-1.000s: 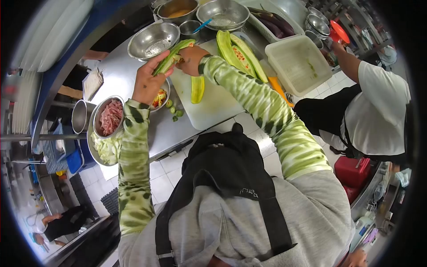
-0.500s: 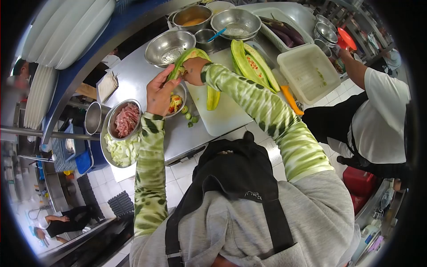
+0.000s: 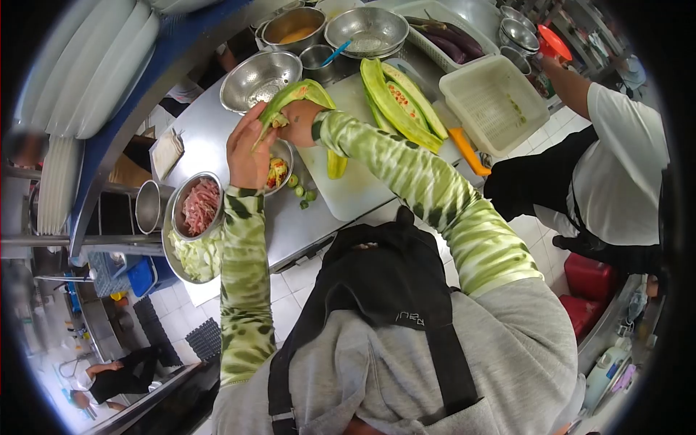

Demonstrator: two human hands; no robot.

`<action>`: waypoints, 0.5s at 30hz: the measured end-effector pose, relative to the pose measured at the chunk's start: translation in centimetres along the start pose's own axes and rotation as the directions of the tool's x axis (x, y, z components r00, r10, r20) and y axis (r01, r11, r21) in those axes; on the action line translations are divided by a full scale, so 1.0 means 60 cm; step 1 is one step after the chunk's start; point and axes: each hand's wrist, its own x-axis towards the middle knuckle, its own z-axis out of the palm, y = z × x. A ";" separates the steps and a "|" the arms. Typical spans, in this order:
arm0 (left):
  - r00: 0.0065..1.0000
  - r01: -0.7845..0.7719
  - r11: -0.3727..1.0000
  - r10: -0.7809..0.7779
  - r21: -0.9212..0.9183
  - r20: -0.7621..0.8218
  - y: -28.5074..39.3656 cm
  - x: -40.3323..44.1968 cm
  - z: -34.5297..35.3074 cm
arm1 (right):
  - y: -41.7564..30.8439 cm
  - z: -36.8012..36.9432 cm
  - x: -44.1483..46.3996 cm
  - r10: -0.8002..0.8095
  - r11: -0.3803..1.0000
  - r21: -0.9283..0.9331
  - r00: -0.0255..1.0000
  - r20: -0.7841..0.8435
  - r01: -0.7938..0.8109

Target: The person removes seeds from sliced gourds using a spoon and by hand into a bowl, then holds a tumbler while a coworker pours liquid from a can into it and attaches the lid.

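My left hand [image 3: 246,152] is wrapped around the lower end of a hollowed bitter melon half [image 3: 313,91], tilted above the metal table. Against its inner side my right hand [image 3: 301,122] is closed, with pale pulp at the fingers; whatever it grips is hidden. Beneath the hands stands a small metal bowl [image 3: 288,156] with red and yellow seeds and pulp [image 3: 277,173]. Small green cut ends [image 3: 298,188] lie beside it. On the white cutting board [image 3: 344,199], more bitter melon halves [image 3: 399,109] show red seeds, and another piece [image 3: 336,165] lies partly under my right arm.
An orange-handled knife [image 3: 470,151] lies near a white plastic tub [image 3: 495,101]. Metal bowls [image 3: 261,78] and a crate of eggplants [image 3: 449,40] stand at the back. At left are sliced meat [image 3: 201,206] and chopped pale-green vegetable [image 3: 196,255]. A co-worker [image 3: 616,167] stands at right.
Both hands and the bitter melon half have shifted slightly left in the view. The half is now tilted with its lower end beside my left fingers. The surroundings have shifted a little too.
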 end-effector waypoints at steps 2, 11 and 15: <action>0.995 -0.076 0.997 0.076 0.003 -0.063 -0.003 -0.016 0.018 | -0.011 0.006 -0.002 -0.002 1.000 -0.006 1.000 0.005 0.002; 0.996 -0.044 0.997 0.049 0.059 -0.074 0.015 -0.020 -0.018 | -0.031 0.036 0.032 -0.044 0.997 -0.067 0.997 0.061 0.048; 0.991 -0.016 0.987 0.038 0.161 -0.131 0.010 -0.019 -0.029 | -0.050 0.044 0.014 0.018 0.999 0.046 0.999 0.046 -0.020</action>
